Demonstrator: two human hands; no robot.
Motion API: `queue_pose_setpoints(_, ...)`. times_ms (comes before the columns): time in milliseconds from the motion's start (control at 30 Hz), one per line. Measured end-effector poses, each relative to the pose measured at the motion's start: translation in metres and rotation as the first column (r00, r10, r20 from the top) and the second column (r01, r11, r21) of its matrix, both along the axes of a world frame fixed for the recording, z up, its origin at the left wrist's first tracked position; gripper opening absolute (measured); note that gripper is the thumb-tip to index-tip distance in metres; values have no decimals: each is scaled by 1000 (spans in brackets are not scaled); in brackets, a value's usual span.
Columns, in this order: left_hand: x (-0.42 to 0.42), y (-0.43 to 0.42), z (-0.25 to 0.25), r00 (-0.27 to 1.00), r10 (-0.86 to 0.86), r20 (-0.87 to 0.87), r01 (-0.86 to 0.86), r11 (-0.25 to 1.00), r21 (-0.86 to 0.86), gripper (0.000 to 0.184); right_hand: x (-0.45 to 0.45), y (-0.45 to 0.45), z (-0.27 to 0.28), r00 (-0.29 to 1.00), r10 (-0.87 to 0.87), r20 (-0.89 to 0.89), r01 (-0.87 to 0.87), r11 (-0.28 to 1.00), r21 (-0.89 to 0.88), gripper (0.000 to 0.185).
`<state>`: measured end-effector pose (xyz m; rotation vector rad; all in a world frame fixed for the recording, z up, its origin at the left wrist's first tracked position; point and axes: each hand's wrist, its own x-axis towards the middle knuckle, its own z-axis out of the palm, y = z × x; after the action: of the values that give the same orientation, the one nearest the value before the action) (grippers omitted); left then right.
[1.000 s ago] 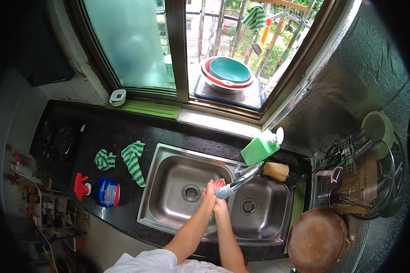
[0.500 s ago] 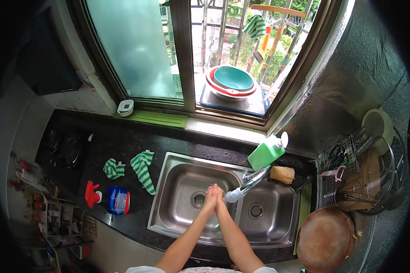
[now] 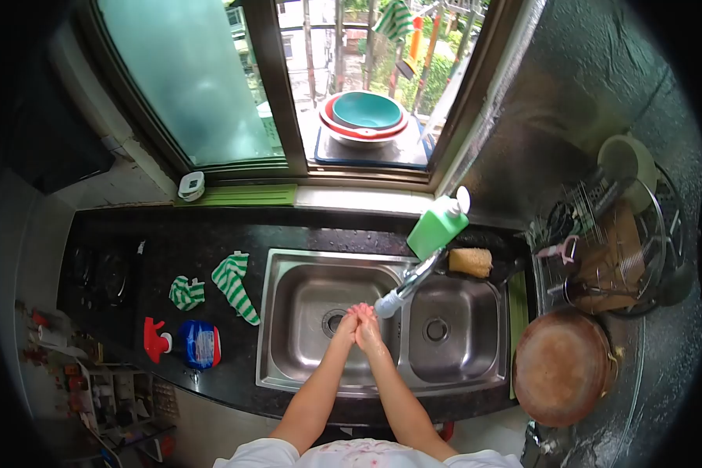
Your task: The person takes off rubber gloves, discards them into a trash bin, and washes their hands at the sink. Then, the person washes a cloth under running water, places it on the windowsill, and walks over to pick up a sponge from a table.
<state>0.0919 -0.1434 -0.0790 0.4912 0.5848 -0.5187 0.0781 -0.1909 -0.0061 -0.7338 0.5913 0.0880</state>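
Over the left basin of the steel sink [image 3: 261, 343], my left hand [image 3: 349, 324] and my right hand [image 3: 369, 329] press against each other, fingers closed and curled together at the tips. No object shows between them. Wet shine lies on my right hand and wrist. Just to the right of my fingertips is the white nozzle of the faucet [image 3: 420, 272]; whether water runs from it is hard to make out. Below and left of the hands sits the round drain [image 3: 333, 320].
Behind the faucet stands a green pump bottle [image 3: 438, 228], beside a yellow sponge [image 3: 470, 263]. Left on the dark counter lie green-striped cloths [image 3: 235, 287] and a blue spray bottle [image 3: 200, 344] with a red head. A brown round pan [image 3: 563, 369] and a dish rack [image 3: 593, 226] are right.
My hands have shifted from tightly clasped to pressed side by side. The camera view has turned, so the window and counter appear shifted, and more of my white shirt shows.
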Motion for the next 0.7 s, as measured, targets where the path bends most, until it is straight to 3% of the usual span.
queue_pose_setpoints(33, -1, -2, 1, 1000, -4, -26, 3, 999, -34, 29, -1, -6, -5, 1000, -16, -9, 16, 1000, -1, 31)
queue_pose_setpoints(67, -2, -5, 3, 999, -1, -38, -1, 999, -48, 29, -1, -10, -10, 999, 46, -13, -48, 953, -299, 28)
queue_pose_setpoints(100, -3, -8, 5, 999, -1, -49, -2, 998, -59, 29, -3, -15, -12, 993, 107, -42, -112, 817, -566, 25)
queue_pose_setpoints(133, -3, -13, 10, 999, -1, -54, -3, 997, -72, 29, -3, -25, 2, 982, 181, -54, -149, 570, -808, 21)
queue_pose_setpoints(167, -2, -17, 15, 998, -6, -59, 1, 996, -87, 29, -4, -31, 15, 982, 176, -69, -159, 573, -804, 21)
queue_pose_setpoints(233, 2, -24, 20, 998, -11, -69, 4, 994, -108, 29, -7, -38, 48, 977, 214, -15, -80, 302, -950, 19)
queue_pose_setpoints(267, 5, -26, 23, 997, -13, -71, 5, 994, -113, 30, -8, -40, 63, 976, 215, -25, -92, 310, -946, 19)
queue_pose_setpoints(333, 11, -26, 29, 997, -19, -70, 10, 993, -121, 30, -5, -44, 82, 951, 309, 12, -55, 208, -977, 17)
queue_pose_setpoints(433, 19, -22, 37, 997, -21, -72, 11, 992, -124, 31, 6, -38, 67, 979, 202, 36, -19, 266, -964, 17)
queue_pose_setpoints(467, 21, -19, 40, 997, -20, -70, 11, 993, -120, 31, 11, -34, 66, 986, 154, 62, 1, 368, -930, 19)
queue_pose_setpoints(633, 22, -11, 46, 997, -16, -80, 5, 991, -135, 33, 30, -23, 49, 986, 136, 93, 25, 432, -902, 31)
queue_pose_setpoints(700, 23, -10, 37, 996, -30, -82, 15, 985, -172, 28, 39, -29, 37, 953, 233, -193, -282, 454, -845, 37)
